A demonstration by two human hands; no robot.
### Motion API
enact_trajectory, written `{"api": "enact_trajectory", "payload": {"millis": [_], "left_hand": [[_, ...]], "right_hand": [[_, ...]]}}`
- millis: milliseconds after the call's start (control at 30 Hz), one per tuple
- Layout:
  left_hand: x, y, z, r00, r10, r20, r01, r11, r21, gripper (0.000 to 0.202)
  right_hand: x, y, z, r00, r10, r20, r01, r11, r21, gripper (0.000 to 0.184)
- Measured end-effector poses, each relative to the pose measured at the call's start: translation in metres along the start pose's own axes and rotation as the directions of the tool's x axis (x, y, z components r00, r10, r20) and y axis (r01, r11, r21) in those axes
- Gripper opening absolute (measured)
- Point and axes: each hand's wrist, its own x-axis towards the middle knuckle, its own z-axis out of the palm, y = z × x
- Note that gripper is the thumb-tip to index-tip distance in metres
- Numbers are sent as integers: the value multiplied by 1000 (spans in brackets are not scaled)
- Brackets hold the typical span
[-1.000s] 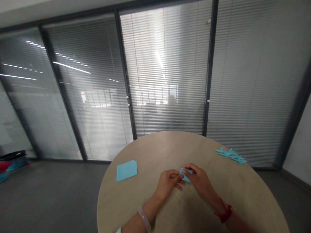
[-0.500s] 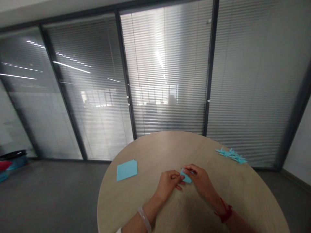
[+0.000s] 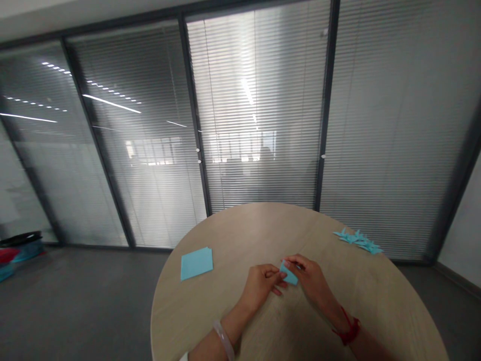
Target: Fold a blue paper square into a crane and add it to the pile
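Between my hands is a small folded piece of light-blue paper [image 3: 289, 276], held a little above or on the table; I cannot tell which. My left hand [image 3: 262, 281] pinches its left edge between thumb and fingers. From the right, my right hand [image 3: 308, 276] grips the upper right part, hiding some of it. A stack of square blue paper sheets [image 3: 197, 263] lies to the left. At the far right, several folded blue paper pieces with pointed ends [image 3: 358, 240] lie in a heap.
The round wooden table [image 3: 259, 225] reaches nearly to a glass partition with blinds [image 3: 259, 100]. Its right edge runs close by the heap of folded pieces. On the floor at far left are dark, red and blue bags or bins [image 3: 22, 245], partly cut off.
Almost nothing differs. The folded paper and my right fingers have shifted very slightly; both hands keep their hold.
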Motion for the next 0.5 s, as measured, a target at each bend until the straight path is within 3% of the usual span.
{"api": "enact_trajectory", "payload": {"millis": [200, 500], "left_hand": [[-1, 0, 0, 999, -28, 42, 29, 999, -23, 32], [6, 5, -8, 989, 10, -149, -33, 988, -149, 37]], "right_hand": [[0, 1, 0, 1000, 9, -28, -10, 1000, -24, 30], [-1, 2, -1, 999, 23, -23, -24, 999, -48, 33]]}}
